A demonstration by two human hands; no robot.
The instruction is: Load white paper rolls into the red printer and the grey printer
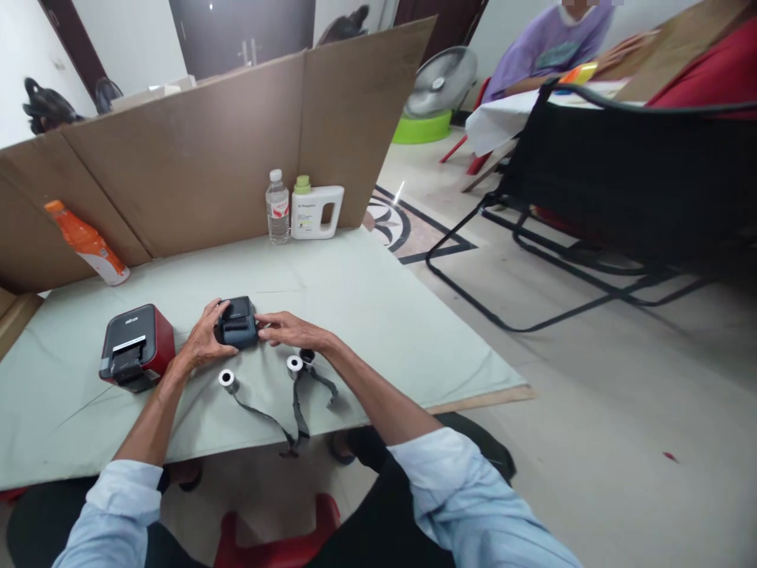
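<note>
A small dark portable printer (238, 323) stands on the pale green table cover. My left hand (206, 338) is curved round its left side, thumb at the front edge and fingers on top. On the other side, my right hand (287, 327) presses its fingertips against the right edge of the printer. Nearer to me lie a small white roll (228, 381) with a dark strip trailing from it and a second white roll (294, 366) touching a dark round piece (307, 356). Left of my left hand sits a larger red and black label printer (136, 347).
A cardboard screen (225, 150) stands along the back of the table. Before it are a tilted orange bottle (88, 244), a clear water bottle (277, 207) and a white jug (316, 211). A black folding chair (615, 173) and a seated person (550, 47) are at right.
</note>
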